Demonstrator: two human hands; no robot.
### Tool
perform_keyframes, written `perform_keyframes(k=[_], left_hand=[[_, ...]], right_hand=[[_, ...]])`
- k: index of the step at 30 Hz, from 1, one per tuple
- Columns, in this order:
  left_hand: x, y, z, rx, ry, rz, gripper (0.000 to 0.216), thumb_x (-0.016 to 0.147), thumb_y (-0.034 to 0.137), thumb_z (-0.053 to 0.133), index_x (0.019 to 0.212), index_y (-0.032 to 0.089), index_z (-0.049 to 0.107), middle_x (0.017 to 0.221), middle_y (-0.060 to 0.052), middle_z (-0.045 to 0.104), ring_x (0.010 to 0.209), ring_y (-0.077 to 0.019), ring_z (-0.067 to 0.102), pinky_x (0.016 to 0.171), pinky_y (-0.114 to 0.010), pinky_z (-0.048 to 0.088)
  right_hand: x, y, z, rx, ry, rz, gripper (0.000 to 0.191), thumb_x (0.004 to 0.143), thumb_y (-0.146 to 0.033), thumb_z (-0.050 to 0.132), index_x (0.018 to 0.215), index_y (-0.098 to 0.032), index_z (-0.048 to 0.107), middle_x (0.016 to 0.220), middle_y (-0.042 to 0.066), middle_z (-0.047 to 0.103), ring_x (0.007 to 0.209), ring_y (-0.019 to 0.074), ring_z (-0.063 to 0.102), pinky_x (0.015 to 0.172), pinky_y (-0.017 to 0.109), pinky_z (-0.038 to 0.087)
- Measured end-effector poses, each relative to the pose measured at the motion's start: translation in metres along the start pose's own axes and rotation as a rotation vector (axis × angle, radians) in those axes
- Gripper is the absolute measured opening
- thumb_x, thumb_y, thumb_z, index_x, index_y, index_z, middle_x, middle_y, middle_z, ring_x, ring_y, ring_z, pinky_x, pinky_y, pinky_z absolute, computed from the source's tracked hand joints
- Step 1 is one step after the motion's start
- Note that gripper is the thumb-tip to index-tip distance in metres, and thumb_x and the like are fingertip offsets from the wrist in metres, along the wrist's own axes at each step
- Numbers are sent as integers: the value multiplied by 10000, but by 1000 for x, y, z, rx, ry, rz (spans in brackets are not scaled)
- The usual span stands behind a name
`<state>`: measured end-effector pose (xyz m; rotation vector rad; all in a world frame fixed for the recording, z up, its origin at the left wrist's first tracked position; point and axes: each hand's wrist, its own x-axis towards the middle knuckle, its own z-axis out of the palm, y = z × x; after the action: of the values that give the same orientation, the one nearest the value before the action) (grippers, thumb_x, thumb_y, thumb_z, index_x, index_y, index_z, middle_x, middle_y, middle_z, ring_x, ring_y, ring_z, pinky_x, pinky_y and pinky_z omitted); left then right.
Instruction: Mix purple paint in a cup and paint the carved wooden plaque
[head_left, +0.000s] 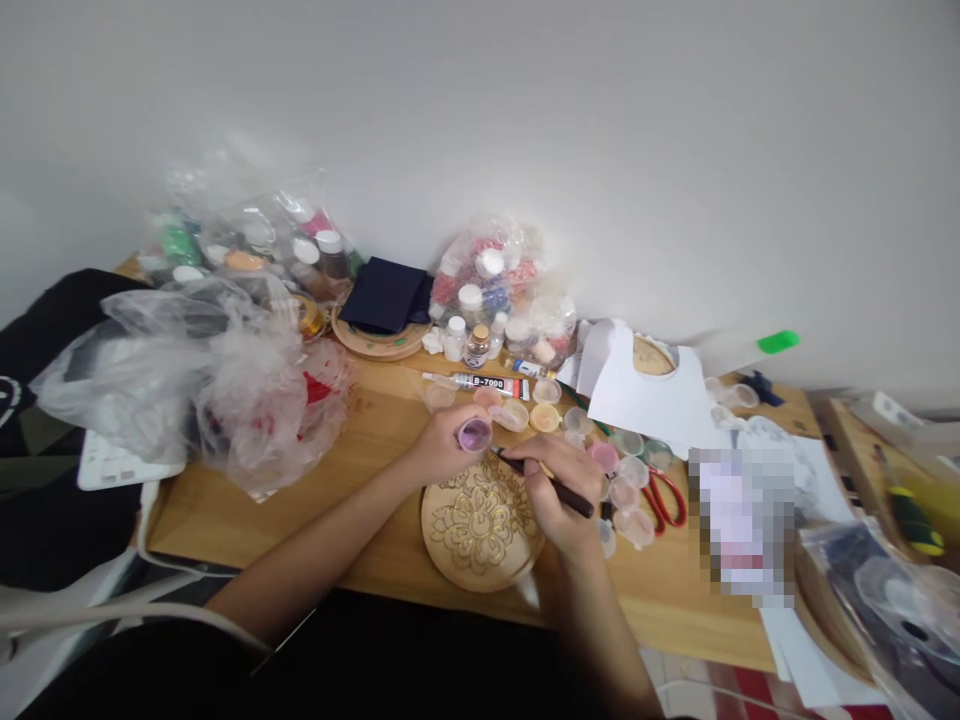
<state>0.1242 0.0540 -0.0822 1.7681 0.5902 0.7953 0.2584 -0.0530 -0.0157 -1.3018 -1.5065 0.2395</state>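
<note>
Right hand (559, 512) partly hides the disc (480, 540), cups (634, 526) clustered alongside.

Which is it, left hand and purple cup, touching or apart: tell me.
Touching: the head view shows the left hand holding the purple cup in its fingers.

Before you at six o'clock lies a round wooden board (480, 525) with a gold-lined flower; at its twelve, your small purple-filled cup (475, 435) faces you; your dark-handled tool (574, 498) points toward ten.
</note>
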Motion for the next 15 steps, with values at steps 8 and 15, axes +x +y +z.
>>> perform_keyframes(k=[8,15], left_hand=[[3,4,-4,-26,22,-28,49,682,173,637,710,187,599,692,1,638,633,-134,569,596,-236,458],[4,4,-4,-60,8,-41,64,693,200,665,708,173,609,645,17,609,589,-118,526,564,-230,432]], right_hand=[[0,0,0,-13,-7,7,238,844,-83,477,818,-205,681,694,12,709,612,136,666,569,260,523],[0,0,-1,9,-19,14,241,841,-80,476,813,-213,675,682,0,711,606,135,667,561,258,518]])
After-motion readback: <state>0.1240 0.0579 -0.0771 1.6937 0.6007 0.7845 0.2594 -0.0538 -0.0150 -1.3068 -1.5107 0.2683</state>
